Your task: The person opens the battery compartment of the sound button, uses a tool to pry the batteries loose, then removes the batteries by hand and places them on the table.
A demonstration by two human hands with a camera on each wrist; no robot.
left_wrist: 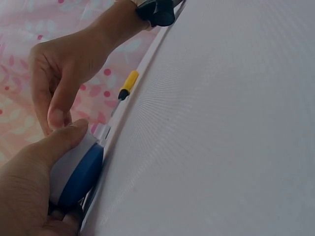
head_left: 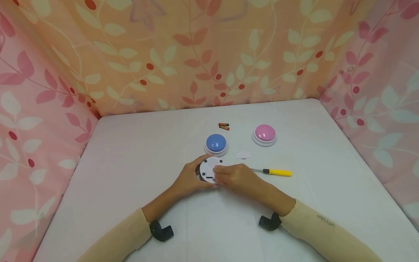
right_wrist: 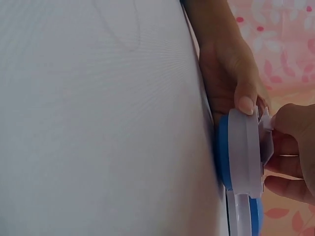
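My left hand (head_left: pixel 187 178) holds a round push button (head_left: pixel 212 162) by its rim, thumb on one side and fingers on the other. It lies upside down, with its white base facing up, showing a patch of small holes and dark feet. The blue dome (right_wrist: pixel 224 152) faces the table. Over the base, my right hand (head_left: pixel 238 179) pinches a small white battery cover (right_wrist: pixel 266 140), which stands tilted away from the base in the right wrist view. A dark slot shows beside the fingers. In the left wrist view the button's base is partly hidden by the left thumb.
Just behind stands another blue button (head_left: pixel 216 142), dome up. A pink button (head_left: pixel 265 133) is farther right. Two small batteries (head_left: pixel 224 127) lie at the back. A loose white cover (head_left: pixel 243 155) and a yellow-handled screwdriver (head_left: pixel 279 173) lie to the right.
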